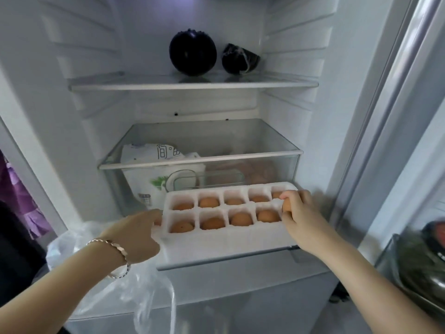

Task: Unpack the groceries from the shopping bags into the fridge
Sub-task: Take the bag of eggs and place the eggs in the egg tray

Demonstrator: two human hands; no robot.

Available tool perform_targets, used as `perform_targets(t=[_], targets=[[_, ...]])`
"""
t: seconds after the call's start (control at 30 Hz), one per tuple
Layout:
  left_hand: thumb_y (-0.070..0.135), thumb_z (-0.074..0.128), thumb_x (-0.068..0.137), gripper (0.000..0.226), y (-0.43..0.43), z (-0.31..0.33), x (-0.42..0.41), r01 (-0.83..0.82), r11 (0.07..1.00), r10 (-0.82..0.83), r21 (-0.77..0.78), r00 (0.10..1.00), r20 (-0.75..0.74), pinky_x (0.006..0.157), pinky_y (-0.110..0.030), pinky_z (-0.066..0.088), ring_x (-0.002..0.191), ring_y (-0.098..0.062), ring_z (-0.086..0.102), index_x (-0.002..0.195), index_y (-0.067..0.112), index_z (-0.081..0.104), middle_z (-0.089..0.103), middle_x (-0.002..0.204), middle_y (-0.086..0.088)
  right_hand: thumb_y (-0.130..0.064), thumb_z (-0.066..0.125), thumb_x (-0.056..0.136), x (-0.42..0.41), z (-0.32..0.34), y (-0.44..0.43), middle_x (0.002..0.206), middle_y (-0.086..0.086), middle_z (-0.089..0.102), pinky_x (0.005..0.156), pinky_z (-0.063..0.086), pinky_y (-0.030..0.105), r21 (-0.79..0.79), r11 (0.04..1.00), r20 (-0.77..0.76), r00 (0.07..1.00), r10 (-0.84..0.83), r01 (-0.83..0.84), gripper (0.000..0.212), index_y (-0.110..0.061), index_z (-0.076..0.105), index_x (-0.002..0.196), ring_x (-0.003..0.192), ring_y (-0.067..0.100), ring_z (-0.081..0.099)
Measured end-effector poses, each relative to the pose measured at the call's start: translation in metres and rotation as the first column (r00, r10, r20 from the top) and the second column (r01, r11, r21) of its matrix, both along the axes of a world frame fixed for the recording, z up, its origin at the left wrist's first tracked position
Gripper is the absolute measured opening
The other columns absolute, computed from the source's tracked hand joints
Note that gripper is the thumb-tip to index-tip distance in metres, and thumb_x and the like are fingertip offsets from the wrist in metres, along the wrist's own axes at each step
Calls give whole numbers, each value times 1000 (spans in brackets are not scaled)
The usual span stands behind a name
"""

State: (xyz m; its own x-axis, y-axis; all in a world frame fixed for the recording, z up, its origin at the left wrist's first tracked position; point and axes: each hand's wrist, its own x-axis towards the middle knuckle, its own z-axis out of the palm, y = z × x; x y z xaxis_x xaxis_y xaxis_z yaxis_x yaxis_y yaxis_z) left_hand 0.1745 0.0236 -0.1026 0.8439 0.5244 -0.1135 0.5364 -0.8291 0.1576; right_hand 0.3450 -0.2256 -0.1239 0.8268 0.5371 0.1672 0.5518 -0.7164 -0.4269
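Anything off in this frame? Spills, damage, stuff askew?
No spills or breakage visible. Only oddity: the open egg tray sticks out in front of the crisper drawer and is not on a shelf. The left hand grips its left end; the right hand curls round an egg at the right end.

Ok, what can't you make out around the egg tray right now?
All head view.
Front right cell of the egg tray: covered by the right hand.
Fingertips of the left hand: hidden behind the tray's end.
Brownish things in the drawer: blurred by its clear front.
Dark object at far right: blurred, cut off by the edge.
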Motion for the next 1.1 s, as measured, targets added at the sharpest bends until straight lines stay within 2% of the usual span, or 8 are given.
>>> perform_targets(t=[0.17, 0.37, 0.5, 0.6, 0.7, 0.83, 1.0, 1.1], targets=[[5, 47, 90, 29, 10, -4, 11, -87, 947, 117, -311, 990, 82, 56, -18, 34, 76, -21, 47, 65, 21, 47, 46, 70, 2, -22, 32, 100, -1, -5, 2, 133, 6, 29, 91, 42, 30, -62, 998, 52, 998, -20, 23, 24, -14, 39, 122, 114, 19, 40], [29, 60, 83, 28, 3, -1, 5, -174, 361, 499, -916, 866, 32, 66, -30, 43, 68, -28, 55, 83, 2, 59, 59, 75, -17, -24, 34, 100, -1, -10, 1, 138, 3, 29, 100, 34, 26, -16, 1000, 72, 997, -10, 12, 29, -15, 46, 124, 128, 18, 27], [75, 70, 35, 92, 11, -11, 1, -205, 506, 445, -838, 894, 50, 99, -44, 44, 100, -29, 63, 106, 18, 67, 68, 107, -11, -14, 61, 87, -21, -20, -1, 119, 7, 47, 97, 29, 23, 370, 914, 155, 960, -235, 165, 34, -7, 53, 119, 119, 25, 36], [80, 60, 31, 96, 5, -7, 1, -201, 669, 388, -716, 916, 105, 81, -31, 50, 86, -22, 62, 97, 11, 68, 68, 100, -8, -16, 65, 83, -35, -27, -3, 99, -8, 47, 98, 35, 33, 591, 641, -318, 872, -373, 490, 40, -3, 53, 118, 116, 27, 42], [74, 65, 55, 78, 7, -8, 7, -200, 749, 323, -632, 943, 84, 56, -16, 35, 73, -12, 51, 104, 14, 62, 62, 96, 0, -31, 65, 84, -41, -30, -3, 120, 5, 50, 92, 40, 35, 506, 453, -731, 644, -228, 734, 48, -7, 51, 123, 114, 24, 46], [77, 66, 16, 100, 15, -14, 7, -197, 706, 313, -681, 948, 50, 72, -29, 50, 84, -18, 63, 97, 19, 66, 68, 90, -1, -47, 70, 78, -50, -20, 16, 114, 9, 49, 91, 48, 37, 345, 416, -936, 344, 79, 841, 40, -14, 52, 93, 105, 24, 51], [71, 73, 15, 102, 18, -27, 8, -176, 592, 352, -787, 934, 56, 91, -41, 51, 91, -29, 66, 99, 13, 69, 71, 96, -11, -52, 73, 73, -52, -25, 46, 108, 12, 57, 84, 48, 37, 319, 475, -948, 269, 173, 820, 54, -14, 48, 102, 98, 27, 57], [77, 62, 31, 117, 18, -25, 5, -229, 698, 339, -678, 940, 30, 79, -30, 48, 95, -24, 60, 126, 9, 55, 63, 114, -9, -39, 74, 76, -51, -28, 56, 106, 11, 63, 83, 54, 41, 350, 403, -934, 279, 225, 846, 50, -15, 52, 114, 95, 27, 62]])
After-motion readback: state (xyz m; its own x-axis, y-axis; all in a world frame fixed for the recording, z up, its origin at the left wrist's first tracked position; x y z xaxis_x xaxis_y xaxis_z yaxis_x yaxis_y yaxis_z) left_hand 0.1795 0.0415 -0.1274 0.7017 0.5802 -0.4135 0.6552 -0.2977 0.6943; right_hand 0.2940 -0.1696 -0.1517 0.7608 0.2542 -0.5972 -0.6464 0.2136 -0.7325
